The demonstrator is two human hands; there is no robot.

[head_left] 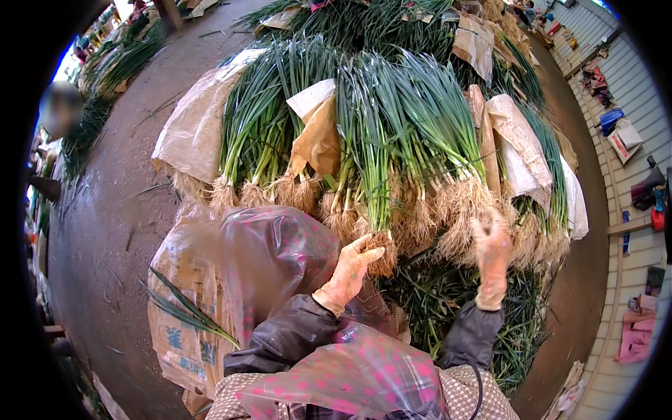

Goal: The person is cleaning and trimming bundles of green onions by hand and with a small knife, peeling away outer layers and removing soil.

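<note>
My left hand [348, 274], in a stained pale orange glove, is closed around the root end of a bunch of green garlic [379, 199]. The bunch's leaves lie away from me over the pile, and its bushy tan roots [383, 260] stick out beside my thumb. Slightly blurred, my right hand [493, 253] wears a matching glove and reaches up to the roots of another bunch [465, 203] on the right. Its fingers look partly stretched and apart, with nothing visible between them. Whether the fingertips touch those roots is hard to see.
More green garlic [269, 133] lies side by side, with sacking pieces [203, 126] between bunches. Loose leaves [455, 308] heap below my hands. Speckled plastic sheeting [280, 245] covers my lap and leg. A printed sack [185, 315] lies left; a corrugated wall [637, 91] stands right.
</note>
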